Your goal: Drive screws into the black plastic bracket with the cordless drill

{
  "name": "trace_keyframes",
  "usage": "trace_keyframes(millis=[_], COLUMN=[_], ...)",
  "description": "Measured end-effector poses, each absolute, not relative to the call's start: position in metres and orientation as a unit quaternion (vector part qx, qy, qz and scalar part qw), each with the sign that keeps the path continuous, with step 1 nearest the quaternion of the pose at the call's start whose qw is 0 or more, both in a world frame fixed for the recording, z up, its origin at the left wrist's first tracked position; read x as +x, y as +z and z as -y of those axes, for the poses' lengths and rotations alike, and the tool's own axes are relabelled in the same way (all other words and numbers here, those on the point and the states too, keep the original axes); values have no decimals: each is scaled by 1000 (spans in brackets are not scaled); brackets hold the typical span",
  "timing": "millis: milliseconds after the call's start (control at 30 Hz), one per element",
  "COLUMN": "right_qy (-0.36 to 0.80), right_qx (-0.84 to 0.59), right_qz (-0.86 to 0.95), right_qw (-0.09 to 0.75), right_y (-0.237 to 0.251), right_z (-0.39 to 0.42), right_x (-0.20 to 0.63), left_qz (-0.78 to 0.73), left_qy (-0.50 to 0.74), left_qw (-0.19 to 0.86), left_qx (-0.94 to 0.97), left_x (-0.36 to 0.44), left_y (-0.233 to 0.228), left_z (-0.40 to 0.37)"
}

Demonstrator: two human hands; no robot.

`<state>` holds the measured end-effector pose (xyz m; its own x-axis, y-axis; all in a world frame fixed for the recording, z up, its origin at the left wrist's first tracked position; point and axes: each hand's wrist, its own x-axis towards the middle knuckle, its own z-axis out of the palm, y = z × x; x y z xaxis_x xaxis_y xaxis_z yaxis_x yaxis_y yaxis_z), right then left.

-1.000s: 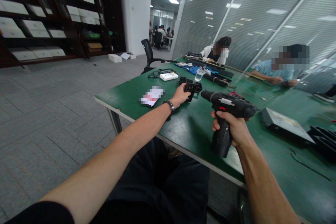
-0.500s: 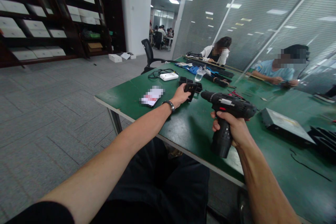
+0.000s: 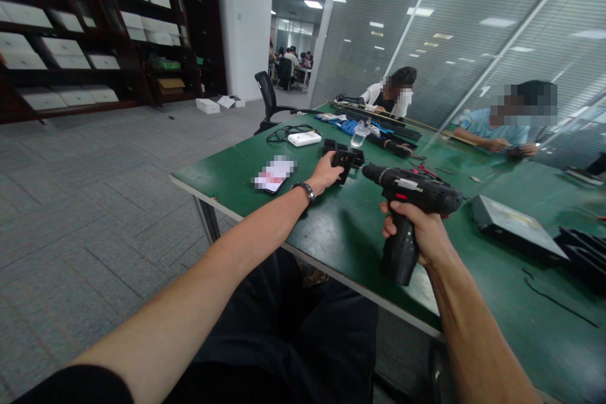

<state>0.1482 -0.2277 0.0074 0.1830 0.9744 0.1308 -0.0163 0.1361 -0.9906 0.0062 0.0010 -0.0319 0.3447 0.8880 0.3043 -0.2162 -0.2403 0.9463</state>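
My left hand (image 3: 324, 173) reaches out over the green table (image 3: 331, 227) and grips a small black part (image 3: 344, 160) that stands upright among other black pieces. A watch sits on that wrist. My right hand (image 3: 421, 230) is closed around the handle of a black cordless drill (image 3: 411, 202). The drill's chuck points left, its tip almost at the black part.
A phone (image 3: 274, 175) lies left of my left hand; a white box (image 3: 304, 137) and a cable are behind it. A flat black case (image 3: 516, 221) lies at the right. Two people sit at the table's far side by a glass wall. A plastic bottle (image 3: 360, 134) stands behind the part.
The drill has edged slightly left, bringing its tip closer to the black part. My left hand has stayed on the part.
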Motion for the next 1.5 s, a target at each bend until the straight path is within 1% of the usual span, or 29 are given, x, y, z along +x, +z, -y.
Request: trace_keyframes(millis=[267, 1500], right_qy=[421, 421], right_qx=[-499, -506], right_qz=[481, 473], right_qw=[585, 586], right_y=[9, 10], right_z=[228, 229], right_x=[146, 145], left_qz=[-279, -277], left_qy=[498, 509], left_qw=[562, 543], left_qx=[599, 608], left_x=[7, 7], left_y=[-32, -32], left_z=[-1, -4])
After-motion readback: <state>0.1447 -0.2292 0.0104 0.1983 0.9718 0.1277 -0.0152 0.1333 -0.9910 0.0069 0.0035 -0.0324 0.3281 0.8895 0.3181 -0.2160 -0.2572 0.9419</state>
